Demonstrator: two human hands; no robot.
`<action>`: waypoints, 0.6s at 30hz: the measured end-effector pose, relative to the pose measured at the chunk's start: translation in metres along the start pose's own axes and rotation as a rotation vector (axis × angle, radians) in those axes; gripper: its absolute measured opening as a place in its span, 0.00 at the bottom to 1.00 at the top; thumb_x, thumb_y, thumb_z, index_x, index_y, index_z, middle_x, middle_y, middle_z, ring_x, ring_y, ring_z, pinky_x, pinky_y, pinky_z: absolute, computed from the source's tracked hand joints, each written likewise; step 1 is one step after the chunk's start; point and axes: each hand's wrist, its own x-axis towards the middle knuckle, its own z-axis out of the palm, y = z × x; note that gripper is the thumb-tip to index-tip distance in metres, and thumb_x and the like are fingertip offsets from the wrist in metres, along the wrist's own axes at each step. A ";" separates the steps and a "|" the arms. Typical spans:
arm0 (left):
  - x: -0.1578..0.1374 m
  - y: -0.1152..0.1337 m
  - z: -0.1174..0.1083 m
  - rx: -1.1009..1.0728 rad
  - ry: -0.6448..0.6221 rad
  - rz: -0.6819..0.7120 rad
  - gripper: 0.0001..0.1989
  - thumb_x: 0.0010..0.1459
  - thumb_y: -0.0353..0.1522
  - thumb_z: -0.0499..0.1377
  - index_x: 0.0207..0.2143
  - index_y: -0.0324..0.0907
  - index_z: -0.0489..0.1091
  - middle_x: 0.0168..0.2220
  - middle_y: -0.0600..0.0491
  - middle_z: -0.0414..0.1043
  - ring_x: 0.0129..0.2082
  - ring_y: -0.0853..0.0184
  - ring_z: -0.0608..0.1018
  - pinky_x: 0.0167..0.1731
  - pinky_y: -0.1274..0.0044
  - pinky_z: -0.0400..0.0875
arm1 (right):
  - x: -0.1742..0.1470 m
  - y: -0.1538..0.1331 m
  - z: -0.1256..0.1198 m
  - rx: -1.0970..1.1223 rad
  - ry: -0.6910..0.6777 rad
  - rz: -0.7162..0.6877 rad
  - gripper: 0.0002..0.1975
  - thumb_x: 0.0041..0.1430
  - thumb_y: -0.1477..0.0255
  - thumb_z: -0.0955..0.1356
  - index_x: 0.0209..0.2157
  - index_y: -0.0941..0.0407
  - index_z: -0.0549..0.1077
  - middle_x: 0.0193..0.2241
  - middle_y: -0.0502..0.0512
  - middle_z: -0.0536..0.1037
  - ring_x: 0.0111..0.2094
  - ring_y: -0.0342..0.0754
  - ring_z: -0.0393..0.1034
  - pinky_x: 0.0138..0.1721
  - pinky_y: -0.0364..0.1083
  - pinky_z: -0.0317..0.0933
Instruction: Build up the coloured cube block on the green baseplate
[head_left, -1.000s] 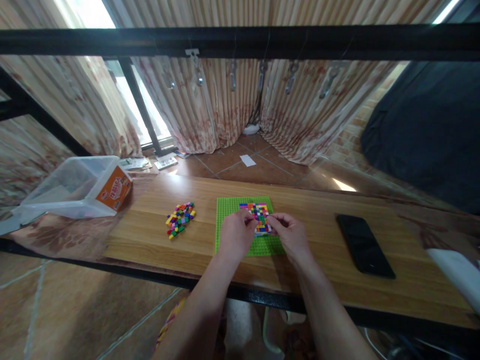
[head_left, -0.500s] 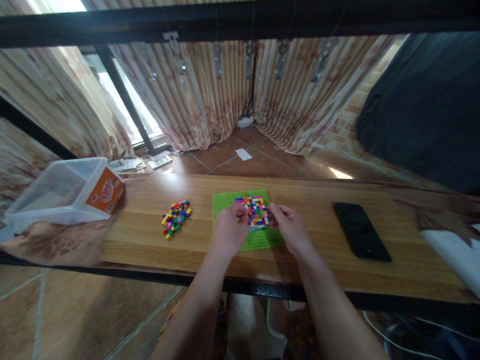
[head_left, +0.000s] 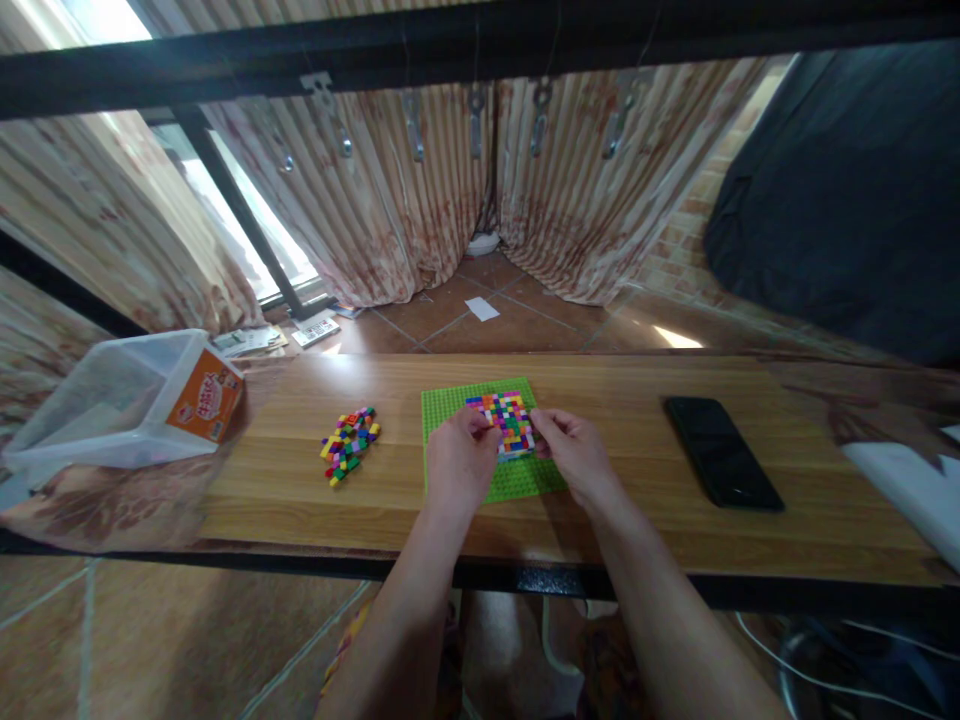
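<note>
A layered block of small multicoloured toy bricks [head_left: 514,420] sits on a green studded baseplate [head_left: 517,487] in the middle of the table. My left hand [head_left: 463,458] is closed over the block's left side, thumb and forefinger pinched near its top. Whatever lies between those fingertips is too small or hidden to name. At the block's right edge, my right hand [head_left: 576,450] has its thumb and fingers drawn together, the tips close against the side. I cannot tell whether they grip the block or a loose brick. Loose toy bricks [head_left: 349,440] lie in a pile to the left.
A black phone [head_left: 721,452] lies on the wooden table [head_left: 285,500] at the right. Beyond the table's left end is a clear plastic bin [head_left: 112,400] with an orange label. White paper [head_left: 900,490] lies by the right end. A dark bar [head_left: 480,60] crosses above.
The view has shifted slightly. Both hands stay at the brick block, with only small changes in their fingers.
</note>
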 end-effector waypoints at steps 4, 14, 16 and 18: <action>0.002 0.002 0.001 0.012 0.017 -0.039 0.03 0.54 0.30 0.63 0.27 0.42 0.75 0.30 0.51 0.80 0.31 0.64 0.79 0.33 0.75 0.66 | 0.000 0.002 0.001 -0.020 -0.010 0.004 0.23 0.41 0.49 0.74 0.26 0.56 0.77 0.19 0.49 0.75 0.21 0.43 0.65 0.24 0.43 0.60; 0.004 0.001 0.007 0.071 0.002 -0.067 0.06 0.54 0.30 0.61 0.25 0.43 0.75 0.28 0.51 0.79 0.28 0.66 0.77 0.29 0.76 0.64 | 0.000 0.002 0.005 0.033 -0.011 0.036 0.22 0.38 0.52 0.75 0.26 0.56 0.76 0.17 0.48 0.73 0.20 0.43 0.65 0.23 0.44 0.62; 0.003 0.001 0.006 0.053 -0.016 -0.066 0.06 0.54 0.30 0.61 0.25 0.43 0.75 0.27 0.51 0.78 0.28 0.66 0.77 0.29 0.77 0.63 | -0.001 0.001 0.006 0.031 -0.011 0.044 0.21 0.38 0.52 0.75 0.26 0.55 0.76 0.17 0.48 0.73 0.20 0.43 0.64 0.23 0.44 0.62; 0.003 0.000 0.004 0.033 -0.021 -0.055 0.06 0.54 0.30 0.61 0.25 0.43 0.75 0.27 0.52 0.78 0.27 0.67 0.76 0.29 0.77 0.63 | -0.002 0.001 0.006 0.032 -0.007 0.045 0.21 0.40 0.51 0.74 0.25 0.55 0.76 0.17 0.48 0.73 0.20 0.43 0.64 0.22 0.43 0.62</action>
